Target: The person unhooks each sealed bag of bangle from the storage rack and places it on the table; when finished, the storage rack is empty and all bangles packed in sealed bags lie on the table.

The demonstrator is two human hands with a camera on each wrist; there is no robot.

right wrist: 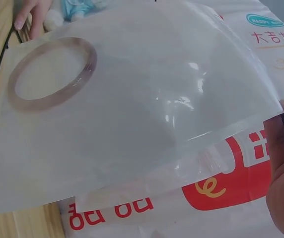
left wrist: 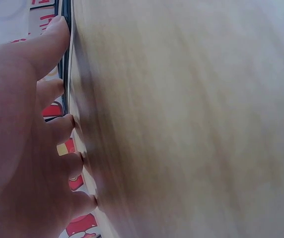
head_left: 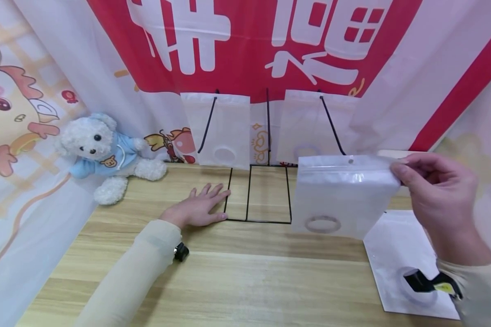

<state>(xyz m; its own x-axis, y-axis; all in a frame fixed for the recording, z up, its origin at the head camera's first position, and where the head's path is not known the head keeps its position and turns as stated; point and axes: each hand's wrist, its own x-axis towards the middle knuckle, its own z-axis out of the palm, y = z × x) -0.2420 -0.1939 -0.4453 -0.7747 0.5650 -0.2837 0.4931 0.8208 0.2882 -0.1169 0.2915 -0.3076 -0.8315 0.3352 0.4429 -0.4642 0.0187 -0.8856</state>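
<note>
My right hand pinches the top right corner of a translucent zip bag, held up in front of the rack's right hook. Inside that bag lies a pale purple bangle, low in one corner; a punched hole shows near the zip edge. My left hand lies with fingers spread at the left side of the black wire rack's base, fingertips on the wooden table. Two similar bags hang on the rack: a left bag on the left hook, and a right bag behind the held one.
Another white bag with a ring shape inside lies on the table at the right, partly under my right forearm. A white teddy bear in a blue hoodie sits at the back left. A printed curtain hangs behind the rack.
</note>
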